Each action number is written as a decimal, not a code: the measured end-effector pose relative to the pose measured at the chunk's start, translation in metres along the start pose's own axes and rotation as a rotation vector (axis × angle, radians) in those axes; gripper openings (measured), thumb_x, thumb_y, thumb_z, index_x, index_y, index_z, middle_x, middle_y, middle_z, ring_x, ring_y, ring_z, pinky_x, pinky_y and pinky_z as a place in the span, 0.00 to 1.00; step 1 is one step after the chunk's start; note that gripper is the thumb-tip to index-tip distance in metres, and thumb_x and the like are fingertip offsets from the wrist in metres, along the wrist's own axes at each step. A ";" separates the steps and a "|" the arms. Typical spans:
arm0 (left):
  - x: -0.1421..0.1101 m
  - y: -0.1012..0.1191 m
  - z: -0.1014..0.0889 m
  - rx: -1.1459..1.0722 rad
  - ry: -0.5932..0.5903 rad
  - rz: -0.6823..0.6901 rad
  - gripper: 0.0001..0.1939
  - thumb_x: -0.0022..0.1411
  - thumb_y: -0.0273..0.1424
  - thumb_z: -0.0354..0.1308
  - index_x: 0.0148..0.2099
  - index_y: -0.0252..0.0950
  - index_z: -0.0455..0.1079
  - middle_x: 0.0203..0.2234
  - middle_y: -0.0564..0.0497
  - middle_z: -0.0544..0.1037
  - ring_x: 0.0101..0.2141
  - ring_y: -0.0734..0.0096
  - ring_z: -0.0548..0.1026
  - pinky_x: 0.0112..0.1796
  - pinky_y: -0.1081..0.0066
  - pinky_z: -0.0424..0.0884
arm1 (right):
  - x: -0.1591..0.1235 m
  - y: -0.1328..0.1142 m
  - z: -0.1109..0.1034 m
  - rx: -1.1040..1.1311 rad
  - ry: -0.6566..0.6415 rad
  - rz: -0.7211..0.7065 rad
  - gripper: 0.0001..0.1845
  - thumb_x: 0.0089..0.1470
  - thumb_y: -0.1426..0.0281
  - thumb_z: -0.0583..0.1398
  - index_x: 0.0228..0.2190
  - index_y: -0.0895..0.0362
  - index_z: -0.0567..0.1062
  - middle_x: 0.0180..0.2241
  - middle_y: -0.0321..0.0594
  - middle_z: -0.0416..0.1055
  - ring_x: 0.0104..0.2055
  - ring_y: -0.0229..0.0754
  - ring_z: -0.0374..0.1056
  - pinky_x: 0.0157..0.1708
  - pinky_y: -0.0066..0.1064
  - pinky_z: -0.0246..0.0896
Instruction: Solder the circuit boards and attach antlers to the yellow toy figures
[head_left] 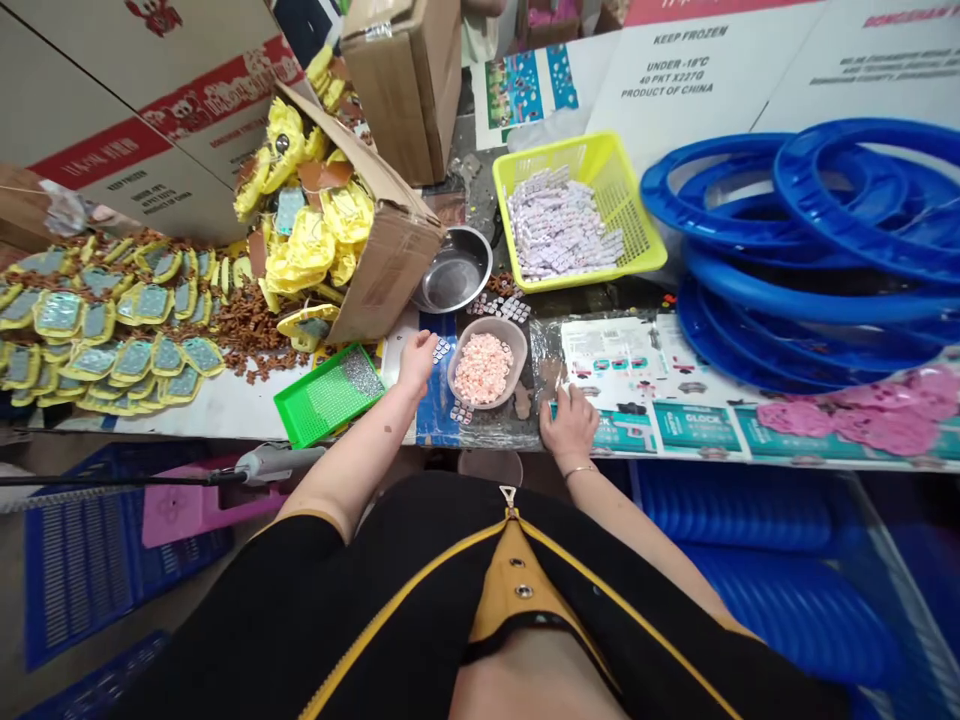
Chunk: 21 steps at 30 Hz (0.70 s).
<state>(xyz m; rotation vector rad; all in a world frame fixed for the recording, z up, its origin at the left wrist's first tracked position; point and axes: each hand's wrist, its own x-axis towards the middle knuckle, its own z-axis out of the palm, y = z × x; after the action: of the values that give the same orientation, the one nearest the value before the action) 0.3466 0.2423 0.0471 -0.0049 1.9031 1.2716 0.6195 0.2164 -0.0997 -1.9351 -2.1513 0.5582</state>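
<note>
So on my table a tub of little pieces sits between my left hand and right hand. Behind it there's a basket, with a bowl left of that. Left of my left arm is a tray, a box with toys in it behind that, and a stack of rings way off right.

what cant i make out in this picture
Head view, all of these:
Whatever the left grip may hold: hidden by its own curled fingers.
What lies under the right grip: covered by that hand.
Markings on the peach pieces: too small.
Inside bottom of the tilted cardboard box: hidden by yellow pieces.
Far side of the blue rings: cut off by the right edge.
</note>
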 end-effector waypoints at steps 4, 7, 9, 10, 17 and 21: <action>0.035 0.017 0.031 -0.146 -0.004 -0.133 0.07 0.68 0.31 0.63 0.44 0.33 0.71 0.41 0.43 0.78 0.39 0.66 0.79 0.38 0.73 0.75 | -0.004 0.003 0.001 -0.010 0.006 -0.016 0.34 0.65 0.58 0.46 0.59 0.66 0.73 0.65 0.61 0.64 0.63 0.62 0.62 0.63 0.54 0.53; 0.058 0.028 0.055 -0.277 -0.050 -0.232 0.08 0.70 0.31 0.59 0.47 0.31 0.70 0.35 0.43 0.77 0.32 0.66 0.79 0.36 0.69 0.78 | -0.006 0.007 0.004 -0.041 0.022 -0.026 0.33 0.66 0.57 0.46 0.58 0.66 0.74 0.65 0.62 0.64 0.62 0.62 0.63 0.62 0.53 0.55; 0.068 0.032 0.067 -0.343 -0.068 -0.269 0.07 0.72 0.25 0.54 0.49 0.30 0.69 0.30 0.48 0.76 0.27 0.71 0.76 0.34 0.72 0.77 | -0.007 0.010 0.006 -0.066 0.027 -0.049 0.33 0.66 0.58 0.46 0.57 0.67 0.74 0.64 0.62 0.64 0.62 0.62 0.64 0.61 0.53 0.56; 0.071 0.032 0.072 -0.365 -0.071 -0.284 0.08 0.71 0.22 0.51 0.50 0.30 0.69 0.27 0.50 0.74 0.25 0.73 0.75 0.33 0.75 0.77 | -0.007 0.011 0.008 -0.076 0.030 -0.061 0.33 0.66 0.58 0.46 0.57 0.67 0.74 0.64 0.62 0.64 0.61 0.62 0.64 0.60 0.53 0.56; 0.063 0.043 0.082 -0.409 -0.270 -0.369 0.10 0.64 0.15 0.49 0.38 0.28 0.70 0.22 0.51 0.73 0.20 0.78 0.72 0.26 0.81 0.73 | -0.009 0.020 0.022 -0.090 0.168 -0.111 0.29 0.64 0.59 0.50 0.54 0.65 0.77 0.61 0.60 0.69 0.58 0.59 0.66 0.58 0.51 0.58; 0.045 0.047 0.081 -0.361 -0.425 -0.405 0.12 0.63 0.14 0.47 0.32 0.29 0.68 0.19 0.51 0.73 0.18 0.79 0.71 0.22 0.83 0.70 | -0.009 0.023 0.023 -0.113 0.206 -0.130 0.29 0.65 0.59 0.49 0.53 0.65 0.77 0.60 0.59 0.70 0.56 0.57 0.67 0.56 0.50 0.59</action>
<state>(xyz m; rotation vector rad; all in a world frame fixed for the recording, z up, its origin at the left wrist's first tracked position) 0.3476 0.3458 0.0428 -0.2727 1.2207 1.2017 0.6325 0.2058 -0.1293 -1.8003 -2.1971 0.2082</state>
